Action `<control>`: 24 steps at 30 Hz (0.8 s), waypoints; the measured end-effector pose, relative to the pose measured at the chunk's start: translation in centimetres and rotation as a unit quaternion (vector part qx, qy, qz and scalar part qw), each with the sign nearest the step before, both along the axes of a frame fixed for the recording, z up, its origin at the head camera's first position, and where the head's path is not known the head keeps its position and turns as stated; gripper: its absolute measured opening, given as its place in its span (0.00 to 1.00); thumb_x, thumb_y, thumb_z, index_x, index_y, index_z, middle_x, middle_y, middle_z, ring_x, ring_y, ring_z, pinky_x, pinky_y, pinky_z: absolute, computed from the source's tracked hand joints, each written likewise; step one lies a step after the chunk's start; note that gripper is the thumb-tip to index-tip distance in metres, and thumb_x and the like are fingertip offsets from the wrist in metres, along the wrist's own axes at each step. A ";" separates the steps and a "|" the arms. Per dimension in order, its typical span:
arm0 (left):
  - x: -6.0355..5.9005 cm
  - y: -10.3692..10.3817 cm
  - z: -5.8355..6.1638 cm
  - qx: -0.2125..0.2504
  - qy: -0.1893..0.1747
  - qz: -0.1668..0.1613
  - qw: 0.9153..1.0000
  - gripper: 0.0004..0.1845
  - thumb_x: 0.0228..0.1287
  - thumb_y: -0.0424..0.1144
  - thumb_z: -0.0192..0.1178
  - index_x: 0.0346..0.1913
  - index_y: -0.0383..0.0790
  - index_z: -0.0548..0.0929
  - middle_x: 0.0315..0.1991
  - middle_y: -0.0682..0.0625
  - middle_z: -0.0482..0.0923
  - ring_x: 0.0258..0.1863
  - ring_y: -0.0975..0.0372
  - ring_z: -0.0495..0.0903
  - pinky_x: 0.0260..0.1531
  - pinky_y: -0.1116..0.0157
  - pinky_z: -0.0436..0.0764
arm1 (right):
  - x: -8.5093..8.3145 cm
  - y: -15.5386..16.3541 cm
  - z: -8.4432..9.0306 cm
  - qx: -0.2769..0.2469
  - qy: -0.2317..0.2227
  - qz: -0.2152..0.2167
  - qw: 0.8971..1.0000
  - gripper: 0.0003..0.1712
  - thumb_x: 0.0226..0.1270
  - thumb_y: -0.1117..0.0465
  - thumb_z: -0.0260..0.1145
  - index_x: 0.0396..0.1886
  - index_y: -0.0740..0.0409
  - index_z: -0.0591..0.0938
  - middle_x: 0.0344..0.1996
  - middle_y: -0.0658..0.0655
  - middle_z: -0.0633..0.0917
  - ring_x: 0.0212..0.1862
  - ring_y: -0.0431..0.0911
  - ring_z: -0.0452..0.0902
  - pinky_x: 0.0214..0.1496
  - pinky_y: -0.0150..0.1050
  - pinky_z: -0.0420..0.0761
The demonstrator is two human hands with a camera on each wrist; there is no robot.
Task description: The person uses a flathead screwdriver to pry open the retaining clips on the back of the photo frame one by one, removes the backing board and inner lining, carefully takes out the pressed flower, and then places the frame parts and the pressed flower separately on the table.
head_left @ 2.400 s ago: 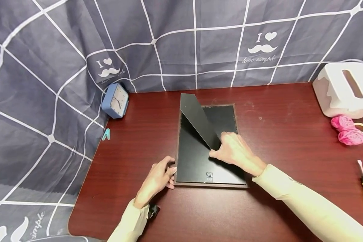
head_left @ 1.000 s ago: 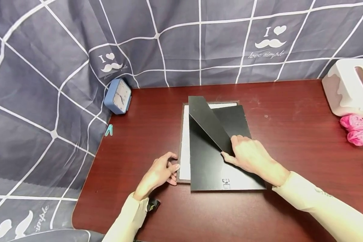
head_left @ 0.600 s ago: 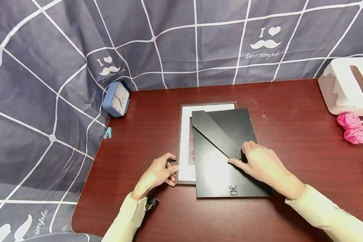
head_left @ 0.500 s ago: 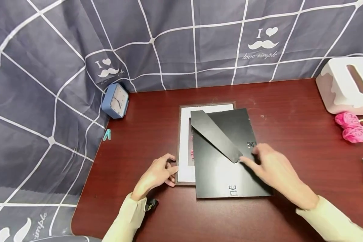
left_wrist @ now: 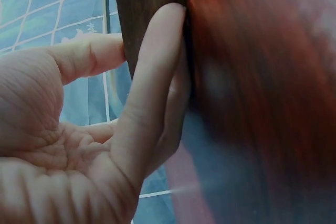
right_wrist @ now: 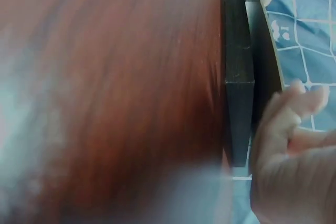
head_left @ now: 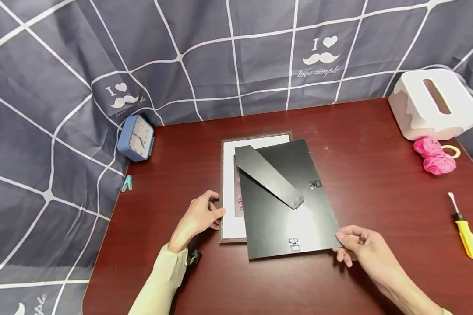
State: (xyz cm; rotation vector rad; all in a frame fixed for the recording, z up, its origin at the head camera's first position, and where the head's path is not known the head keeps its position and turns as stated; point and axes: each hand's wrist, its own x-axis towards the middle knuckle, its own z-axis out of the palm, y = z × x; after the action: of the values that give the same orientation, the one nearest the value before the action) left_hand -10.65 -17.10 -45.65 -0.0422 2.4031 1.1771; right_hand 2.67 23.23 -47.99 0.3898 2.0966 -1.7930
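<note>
A picture frame (head_left: pixel 222 192) lies face down on the table, with a white mat (head_left: pixel 228 224) and a strip of a picture with pink bits (head_left: pixel 238 197) showing inside it. Over its right part sits the black backing board (head_left: pixel 268 232), shifted right and toward me, its easel leg (head_left: pixel 268 177) folded nearly flat. My left hand (head_left: pixel 199 214) holds the frame's left side near the lower corner; in the left wrist view its fingers (left_wrist: pixel 157 56) lie along the dark frame edge. My right hand (head_left: pixel 368 249) pinches the board's lower right corner, thumb on top and fingers beneath.
On the reddish wooden table (head_left: pixel 173 175) stand a blue clock (head_left: pixel 135 138) and a teal clip (head_left: pixel 127 183) at left. To the right are a white tissue box (head_left: pixel 433 103), pink yarn (head_left: pixel 435 156) and a yellow-handled screwdriver (head_left: pixel 464 232). A grey grid curtain (head_left: pixel 268 57) hangs behind.
The backing board has slid right and toward me, uncovering the mat. My right hand has let go of the easel leg, which dropped flatter, and moved to the board's lower right corner.
</note>
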 end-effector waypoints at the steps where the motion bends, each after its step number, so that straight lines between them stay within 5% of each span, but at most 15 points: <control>1: -0.1 0.0 0.0 0.000 0.001 0.001 1.000 0.25 0.73 0.35 0.69 0.70 0.35 0.77 0.33 0.42 0.86 0.22 0.56 0.91 0.32 0.59 0.94 | 0.0 0.0 0.0 0.000 0.009 -0.009 1.000 0.11 0.87 0.60 0.60 0.53 0.67 0.77 0.20 0.50 0.84 0.22 0.42 0.79 0.34 0.34 0.85; 6: 0.1 -0.1 -0.3 0.009 -0.004 0.002 1.000 0.26 0.73 0.34 0.69 0.70 0.35 0.77 0.33 0.42 0.86 0.21 0.56 0.91 0.32 0.59 0.94 | 0.2 0.9 -0.3 -0.013 0.051 -0.066 0.996 0.04 0.86 0.66 0.59 0.46 0.61 0.78 0.14 0.49 0.77 0.18 0.40 0.73 0.30 0.33 0.79; 10: 0.2 -0.1 -0.4 0.012 -0.001 0.003 1.000 0.26 0.73 0.33 0.69 0.70 0.34 0.77 0.33 0.42 0.87 0.21 0.56 0.91 0.31 0.59 0.93 | -0.4 2.9 -0.2 -0.056 0.091 -0.113 0.988 0.11 0.85 0.68 0.59 0.40 0.53 0.82 0.15 0.46 0.80 0.17 0.36 0.72 0.24 0.33 0.74; 16: 0.3 -0.3 -0.3 0.017 -0.003 0.004 1.000 0.26 0.74 0.32 0.68 0.71 0.34 0.76 0.34 0.41 0.86 0.22 0.55 0.91 0.33 0.58 0.94 | -2.6 7.7 0.3 -0.066 0.087 -0.172 0.979 0.20 0.84 0.67 0.59 0.34 0.39 0.86 0.21 0.42 0.88 0.21 0.33 0.80 0.25 0.24 0.81; 24: 0.3 -0.3 -0.5 0.014 0.008 0.006 1.000 0.25 0.73 0.33 0.69 0.69 0.34 0.78 0.32 0.41 0.86 0.21 0.56 0.90 0.30 0.58 0.93 | -6.6 13.4 0.7 0.091 0.056 -0.162 0.981 0.20 0.86 0.61 0.56 0.31 0.36 0.81 0.18 0.39 0.83 0.22 0.34 0.78 0.28 0.24 0.78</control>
State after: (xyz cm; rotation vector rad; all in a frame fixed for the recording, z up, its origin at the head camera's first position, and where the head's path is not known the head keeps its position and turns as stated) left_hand -10.35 -17.42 -46.16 -0.0387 2.4020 1.2208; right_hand -3.93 36.66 -47.30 0.7320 2.3977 -1.8350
